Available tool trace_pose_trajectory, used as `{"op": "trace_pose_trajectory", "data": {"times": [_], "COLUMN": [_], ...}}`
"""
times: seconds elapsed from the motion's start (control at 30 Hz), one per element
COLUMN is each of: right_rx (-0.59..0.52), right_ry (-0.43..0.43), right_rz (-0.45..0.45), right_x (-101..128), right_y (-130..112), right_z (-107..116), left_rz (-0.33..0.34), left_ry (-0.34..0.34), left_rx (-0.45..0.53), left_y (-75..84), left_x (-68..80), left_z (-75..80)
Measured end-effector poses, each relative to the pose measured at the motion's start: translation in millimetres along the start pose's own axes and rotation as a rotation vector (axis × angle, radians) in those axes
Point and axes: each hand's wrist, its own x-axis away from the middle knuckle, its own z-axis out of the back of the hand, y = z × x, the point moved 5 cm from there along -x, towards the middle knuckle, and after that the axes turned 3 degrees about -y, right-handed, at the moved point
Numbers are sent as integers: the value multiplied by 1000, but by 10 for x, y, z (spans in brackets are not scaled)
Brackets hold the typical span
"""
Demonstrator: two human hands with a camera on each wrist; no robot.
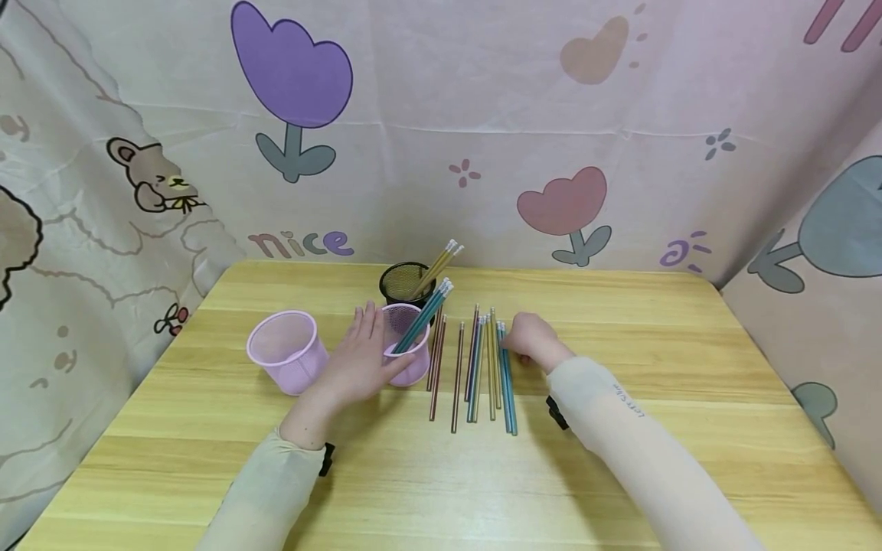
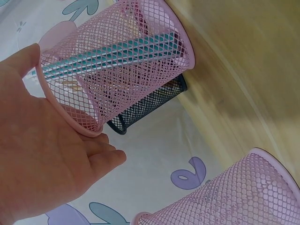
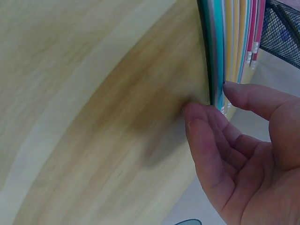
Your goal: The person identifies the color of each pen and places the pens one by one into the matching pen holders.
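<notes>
Lying side by side on the wooden tabletop (image 1: 620,428), a row of pencils (image 1: 482,367) runs with its long axis from 12 to 6 o'clock, erasers toward the far edge. The right hand (image 1: 534,340) sits at the row's 3 o'clock side, just beside the outermost teal pencils (image 1: 507,383). Its fingers are loosely curled, and in the right wrist view the fingertips (image 3: 199,117) touch the edge of the teal pair near the eraser end; whether anything is actually pinched cannot be told. This is plainly the nearer hand to the loose row.

The left hand (image 1: 358,360) lies at 9 o'clock of the row, fingers straight and relaxed, its palm resting against the side of a pink mesh cup (image 1: 406,344). It holds nothing closed. Several teal pencils (image 1: 422,317) already stand in that cup, leaning toward 1 o'clock. Just behind the cup, at its 12 o'clock, stands a black mesh cup (image 1: 405,283) with yellow pencils (image 1: 436,268) tilted the same way. A second pink mesh cup (image 1: 288,350) sits apart at 9 o'clock of the left hand; no pencils show above its rim.

Printed cloth (image 1: 441,130) with tulips and bears hangs round the tabletop on three sides.
</notes>
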Motion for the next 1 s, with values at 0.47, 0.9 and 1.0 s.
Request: {"op": "trace_pose_trajectory", "data": {"times": [0.47, 0.9, 1.0], "right_rx": [-39, -460, -553], "right_ry": [-19, -86, -93], "right_rz": [-7, -73, -84], "right_x": [-18, -106, -126], "right_y": [104, 352, 404], "right_z": [-3, -18, 2], "left_rz": [9, 6, 7], "left_ry": [8, 10, 7], "left_rx": [20, 23, 20], "left_y": [-16, -17, -14], "left_x": [-5, -10, -14], "left_z": [-10, -10, -10]}}
